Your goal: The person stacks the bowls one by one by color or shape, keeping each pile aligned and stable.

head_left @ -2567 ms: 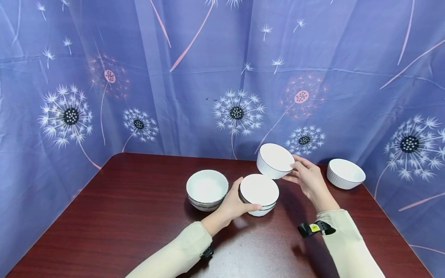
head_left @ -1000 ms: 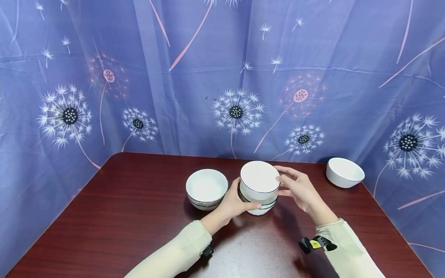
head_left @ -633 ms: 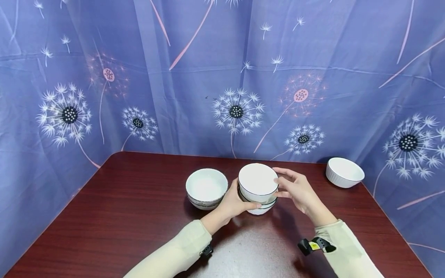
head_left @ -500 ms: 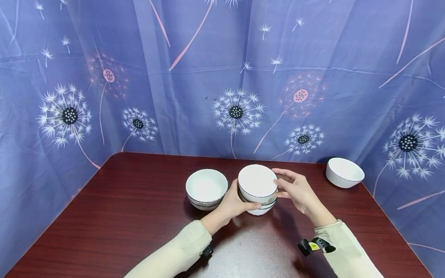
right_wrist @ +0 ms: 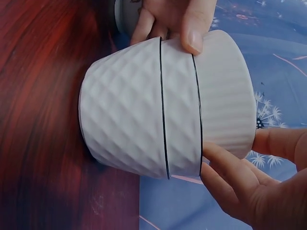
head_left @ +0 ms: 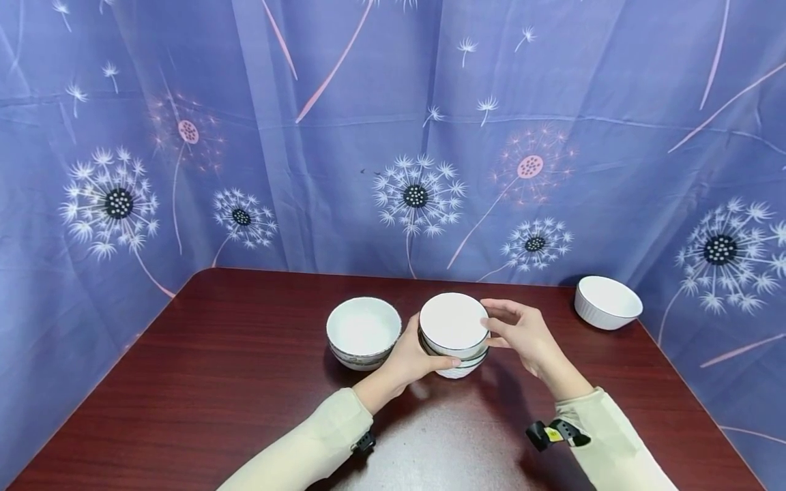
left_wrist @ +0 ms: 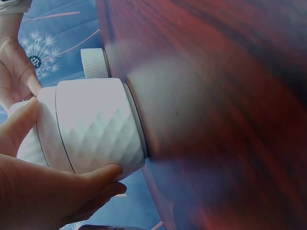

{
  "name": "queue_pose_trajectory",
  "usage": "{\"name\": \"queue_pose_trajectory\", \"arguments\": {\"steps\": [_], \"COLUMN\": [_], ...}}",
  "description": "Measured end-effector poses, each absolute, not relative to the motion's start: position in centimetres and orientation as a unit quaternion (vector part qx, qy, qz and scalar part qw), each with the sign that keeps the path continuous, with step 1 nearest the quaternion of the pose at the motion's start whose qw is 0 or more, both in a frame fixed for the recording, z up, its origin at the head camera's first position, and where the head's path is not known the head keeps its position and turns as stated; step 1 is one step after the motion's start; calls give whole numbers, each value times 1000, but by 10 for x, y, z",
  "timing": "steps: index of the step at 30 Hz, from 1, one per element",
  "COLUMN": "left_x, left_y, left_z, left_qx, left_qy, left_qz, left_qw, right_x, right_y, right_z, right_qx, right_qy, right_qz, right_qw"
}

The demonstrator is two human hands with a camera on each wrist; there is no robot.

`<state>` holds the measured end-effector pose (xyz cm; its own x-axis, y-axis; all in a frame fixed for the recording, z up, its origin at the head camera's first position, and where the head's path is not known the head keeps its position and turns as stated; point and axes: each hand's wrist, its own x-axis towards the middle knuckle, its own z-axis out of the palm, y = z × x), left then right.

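A white fluted bowl [head_left: 453,320] with a dark rim sits low in the mouth of two nested white bowls with a diamond-dimpled outside [right_wrist: 127,108]. My right hand [head_left: 527,339] pinches the fluted bowl at its right side, thumb at the rim and fingers under the wall, seen close in the right wrist view. Around the left side of the dimpled bowls my left hand [head_left: 402,361] is wrapped, its thumb across the front near their rims. In the left wrist view the dimpled stack [left_wrist: 98,127] stands on the table with the left fingers along it.
Just left of the left hand stands a stack of white bowls [head_left: 365,331] with a patterned outside. Another fluted white bowl [head_left: 608,303] is at the table's back right corner. A blue dandelion-print curtain [head_left: 344,170] hangs behind the dark red table [head_left: 202,382].
My right hand has carried the fluted bowl left and down, from above the dimpled stack's right back into its mouth. The left hand has kept its grip in the same place.
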<state>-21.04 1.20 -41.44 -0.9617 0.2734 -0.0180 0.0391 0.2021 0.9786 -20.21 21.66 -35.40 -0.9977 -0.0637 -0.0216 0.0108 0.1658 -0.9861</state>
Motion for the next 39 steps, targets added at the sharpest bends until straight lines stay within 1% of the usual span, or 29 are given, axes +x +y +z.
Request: {"name": "queue_pose_trajectory", "arguments": {"steps": [4,13,22,31,39], "left_x": [-211,-211,-211,-212,-210], "left_y": [11,11,11,12,11], "left_z": [-413,-413,-413,-414,-414], "left_qx": [101,98,100,100,105], "left_qy": [769,765,763,763,760], "left_qz": [625,631,632,632,633], "left_qw": [91,85,92,91,99], "right_x": [-202,-204,-207,-207,-212], "right_y": [215,215,219,226,245], "right_z": [-352,-352,-357,-360,-364], "right_qx": [-16,-14,-16,-43,-53], "right_qy": [777,789,840,830,813], "right_qz": [-629,-613,-542,-556,-580], "right_qw": [18,18,11,12,-17]}}
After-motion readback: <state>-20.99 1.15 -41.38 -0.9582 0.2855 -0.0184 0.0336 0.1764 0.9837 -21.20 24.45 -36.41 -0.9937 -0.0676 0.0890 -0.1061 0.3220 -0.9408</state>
